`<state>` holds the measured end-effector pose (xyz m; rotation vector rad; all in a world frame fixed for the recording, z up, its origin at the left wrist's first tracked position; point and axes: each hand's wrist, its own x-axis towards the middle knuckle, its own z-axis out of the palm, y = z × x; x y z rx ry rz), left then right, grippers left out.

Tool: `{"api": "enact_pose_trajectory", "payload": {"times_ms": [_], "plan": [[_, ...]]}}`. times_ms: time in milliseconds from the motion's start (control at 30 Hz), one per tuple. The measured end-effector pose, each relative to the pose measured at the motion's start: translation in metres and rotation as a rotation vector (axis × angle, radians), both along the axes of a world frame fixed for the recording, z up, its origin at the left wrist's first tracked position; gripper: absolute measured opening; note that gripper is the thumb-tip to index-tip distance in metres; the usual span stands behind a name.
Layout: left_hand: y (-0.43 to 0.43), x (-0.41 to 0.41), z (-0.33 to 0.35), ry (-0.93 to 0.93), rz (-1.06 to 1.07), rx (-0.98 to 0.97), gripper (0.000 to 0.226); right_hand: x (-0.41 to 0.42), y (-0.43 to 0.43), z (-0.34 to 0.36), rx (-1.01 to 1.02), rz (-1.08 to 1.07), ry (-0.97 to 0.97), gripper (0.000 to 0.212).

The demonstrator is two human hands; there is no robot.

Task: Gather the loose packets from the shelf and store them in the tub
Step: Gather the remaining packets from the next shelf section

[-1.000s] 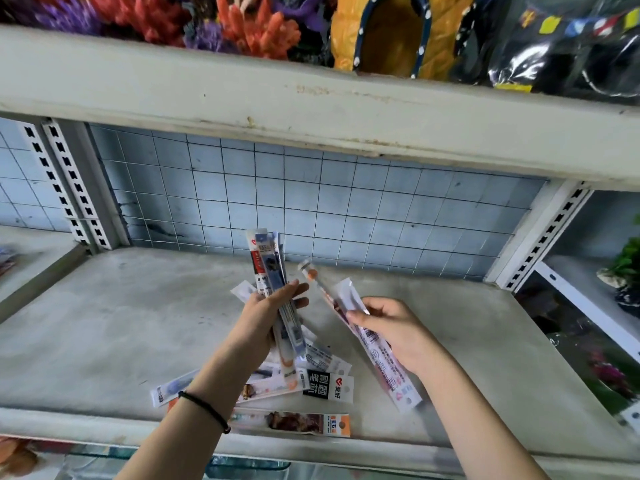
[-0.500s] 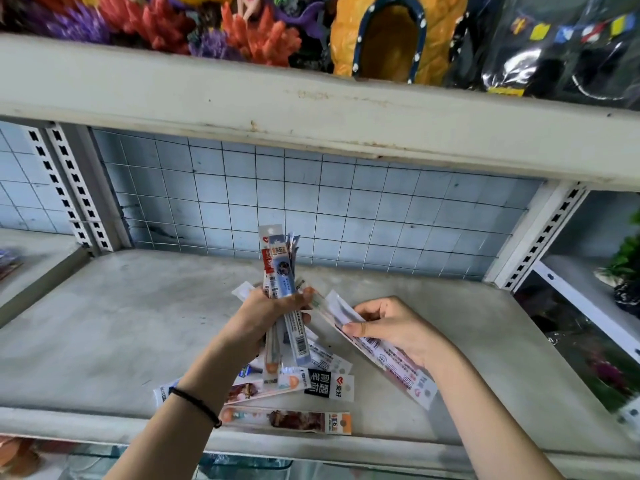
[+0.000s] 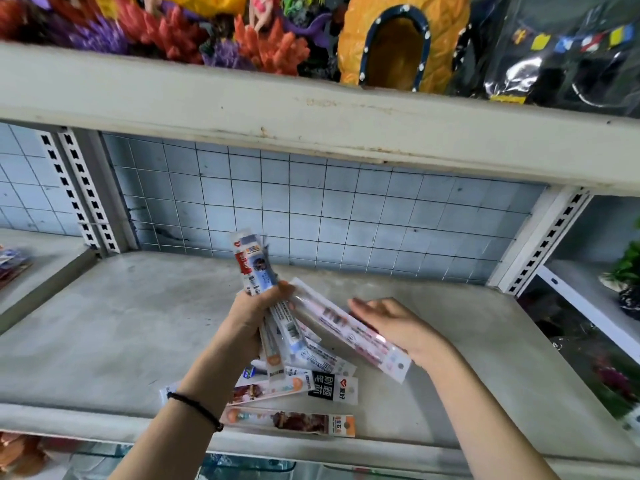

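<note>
Squaring the fan into one tidy stack looks like the step in hand: the left hand (image 3: 256, 315) grips a splayed bundle of long packets (image 3: 252, 268), its fingers curled round their middles and its thumb pressing the upper end of a pink packet (image 3: 349, 332) that slants down to the right. The right hand (image 3: 394, 325) lies just behind that pink packet with fingers straight and released, grasping nothing; the packet seems to lean on its palm, though contact is hard to confirm. To do this well, the right palm should nudge the pink packet round until it lines up with the upright ones, while the left thumb loosens only enough to let it slide, since these slick sleeves could spill from a slack grip. More loose packets lie on the grey shelf (image 3: 104, 323) beneath the hands, among them a black-labelled packet (image 3: 327, 386) and an orange-tipped packet (image 3: 294, 419) near the front edge, so a compact bundle will leave the right hand free to pick them up. No tub is in view.
</note>
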<state>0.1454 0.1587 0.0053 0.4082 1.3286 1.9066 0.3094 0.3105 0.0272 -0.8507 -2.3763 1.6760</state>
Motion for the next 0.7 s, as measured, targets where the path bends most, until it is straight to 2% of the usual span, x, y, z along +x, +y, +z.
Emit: {"api": "enact_pose_trajectory", "payload": {"times_ms": [67,133,200,267,367,467,600,700], "plan": [[-0.002,-0.007,-0.004,-0.128,0.140,0.018,0.008,0.003,0.013,-0.006,-0.304,-0.115,0.117,0.066],[-0.004,-0.012,-0.010,-0.211,0.247,0.038,0.009,0.003,0.020,-0.012,-0.565,-0.256,0.261,0.074],[-0.003,-0.010,-0.013,-0.240,0.288,0.039,0.010,0.001,0.018,-0.019,-0.602,-0.307,0.322,0.070],[0.001,-0.002,-0.013,-0.245,0.285,0.066,0.010,-0.004,0.009,-0.026,-0.567,-0.268,0.370,0.065],[0.010,0.021,-0.008,-0.204,0.187,0.147,0.009,-0.015,-0.006,-0.027,-0.554,-0.291,0.433,0.055],[0.014,0.033,-0.006,-0.222,0.077,0.184,0.005,-0.024,-0.012,-0.024,-0.678,-0.395,0.534,0.037],[0.005,0.029,-0.002,-0.181,-0.124,0.132,0.038,-0.020,-0.006,-0.018,-0.766,-0.517,0.609,0.009],[-0.006,0.019,-0.003,-0.160,-0.135,0.075,0.034,-0.012,0.004,-0.017,-0.773,-0.592,0.640,0.004]]}}
